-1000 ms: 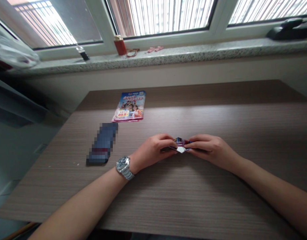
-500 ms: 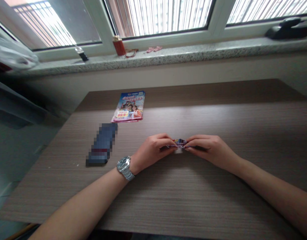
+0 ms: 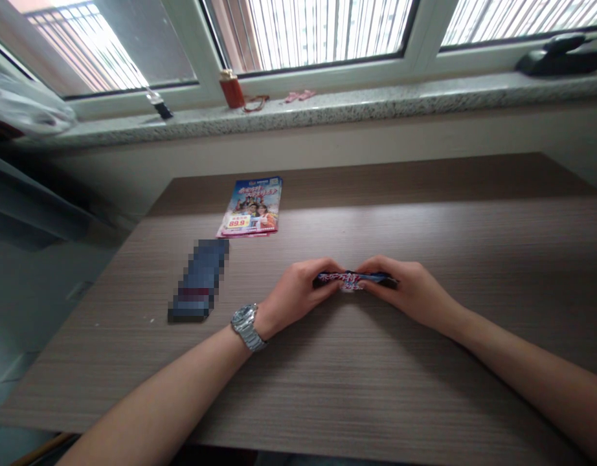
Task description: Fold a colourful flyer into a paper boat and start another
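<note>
A narrow folded piece of printed paper (image 3: 349,279), blue with pink and white lettering, is held low over the table. My left hand (image 3: 305,288), with a silver watch on its wrist, pinches the paper's left part. My right hand (image 3: 405,285) grips its right part, thumb and fingers on either side. The fingertips of both hands nearly meet at the middle of the paper. Parts of the paper are hidden behind the fingers. Up and to the left lies a small stack of colourful leaflets (image 3: 252,207) marked 89.9.
A blurred-out dark rectangular object (image 3: 199,281) lies on the wooden table (image 3: 376,382), below the leaflets. On the granite windowsill (image 3: 376,110) stand a red container (image 3: 232,90), pink bits, a small black-and-clear item and a black device (image 3: 563,58).
More of the printed paper shows between and beside my hands, now with its lettering visible. The fingertips of both hands have come closer together. The leaflets stay where they were.
</note>
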`<state>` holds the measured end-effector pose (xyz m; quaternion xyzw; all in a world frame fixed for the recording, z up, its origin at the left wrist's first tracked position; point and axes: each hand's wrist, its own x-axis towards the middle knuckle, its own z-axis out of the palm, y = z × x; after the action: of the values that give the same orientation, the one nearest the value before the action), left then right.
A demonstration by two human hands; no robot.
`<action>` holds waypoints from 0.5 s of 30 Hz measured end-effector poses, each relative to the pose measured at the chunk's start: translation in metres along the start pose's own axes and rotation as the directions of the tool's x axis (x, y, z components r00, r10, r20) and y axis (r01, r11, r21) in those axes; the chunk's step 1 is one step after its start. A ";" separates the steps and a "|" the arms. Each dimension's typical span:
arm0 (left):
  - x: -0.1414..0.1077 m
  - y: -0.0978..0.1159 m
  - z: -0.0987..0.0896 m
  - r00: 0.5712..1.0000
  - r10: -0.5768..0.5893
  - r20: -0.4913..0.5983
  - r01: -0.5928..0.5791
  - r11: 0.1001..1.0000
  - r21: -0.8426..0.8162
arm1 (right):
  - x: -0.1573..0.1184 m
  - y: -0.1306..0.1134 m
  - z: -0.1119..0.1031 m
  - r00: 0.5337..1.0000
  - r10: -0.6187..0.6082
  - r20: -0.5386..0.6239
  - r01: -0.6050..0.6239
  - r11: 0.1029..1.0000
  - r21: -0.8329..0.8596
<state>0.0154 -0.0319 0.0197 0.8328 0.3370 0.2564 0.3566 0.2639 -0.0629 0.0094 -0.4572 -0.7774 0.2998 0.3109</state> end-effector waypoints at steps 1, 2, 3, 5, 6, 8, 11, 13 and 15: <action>0.000 0.000 0.001 1.000 -0.001 -0.002 0.001 1.000 0.004 | 0.000 -0.001 0.000 1.000 0.003 -0.002 -0.003 1.000 -0.001; 0.001 -0.001 0.001 1.000 0.001 -0.009 -0.001 1.000 0.019 | 0.001 -0.001 0.001 1.000 0.004 -0.004 -0.004 1.000 -0.004; 0.001 -0.001 0.002 1.000 0.007 -0.019 -0.007 0.999 0.044 | 0.001 -0.002 0.001 1.000 0.000 -0.007 0.000 1.000 -0.011; 0.002 -0.003 0.003 0.999 0.024 -0.047 -0.018 0.994 0.112 | 0.002 -0.002 0.003 1.000 -0.016 -0.014 0.016 0.999 -0.034; 0.002 -0.004 0.004 0.998 0.032 -0.059 -0.023 0.989 0.146 | 0.002 -0.002 0.004 0.999 -0.027 -0.020 0.026 0.998 -0.048; 0.003 -0.005 0.006 0.997 0.041 -0.069 -0.026 0.980 0.199 | 0.003 -0.001 0.005 0.998 -0.052 -0.027 0.050 0.995 -0.082; 0.003 -0.006 0.007 0.996 0.035 -0.078 -0.013 0.964 0.266 | 0.005 0.001 0.006 0.994 -0.100 -0.040 0.093 0.984 -0.149; 0.003 -0.005 0.008 0.996 0.026 -0.080 -0.001 0.953 0.301 | 0.006 0.004 0.007 0.988 -0.145 -0.051 0.132 0.971 -0.197; 0.004 -0.004 0.009 0.997 0.020 -0.076 0.006 0.945 0.328 | 0.007 0.005 0.007 0.981 -0.190 -0.048 0.173 0.955 -0.241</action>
<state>0.0219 -0.0303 0.0118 0.8710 0.3859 0.2303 0.1985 0.2586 -0.0561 0.0026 -0.4280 -0.8347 0.1592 0.3079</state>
